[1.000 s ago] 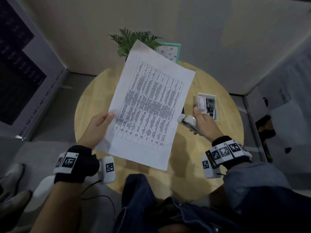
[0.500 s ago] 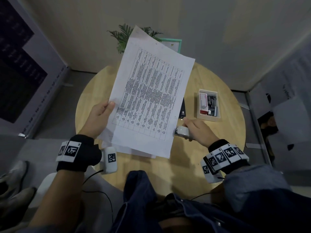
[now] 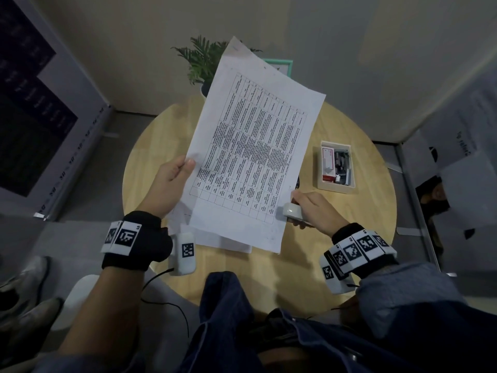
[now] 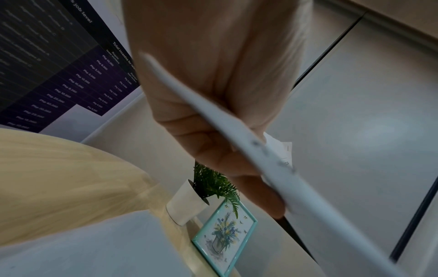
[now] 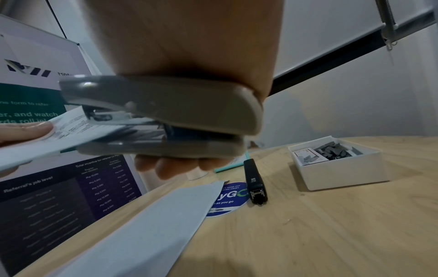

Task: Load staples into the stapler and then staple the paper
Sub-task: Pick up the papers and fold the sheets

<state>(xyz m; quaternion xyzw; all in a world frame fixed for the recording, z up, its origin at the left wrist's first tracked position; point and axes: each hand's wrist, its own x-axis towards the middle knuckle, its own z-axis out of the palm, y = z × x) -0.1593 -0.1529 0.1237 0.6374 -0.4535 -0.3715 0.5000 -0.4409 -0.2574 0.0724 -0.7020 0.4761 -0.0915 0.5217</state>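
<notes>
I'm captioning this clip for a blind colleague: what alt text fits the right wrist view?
A right hand grips a grey stapler whose mouth sits over the edge of a printed sheet of paper held in the air. Below on the wooden table lie more white sheets, a black stapler and a white box of staples.

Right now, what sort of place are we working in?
Probably an office nook: a round wooden table between partition walls, a job-referral incentive poster beside it, plus a potted plant and a white tray of staples.
</notes>
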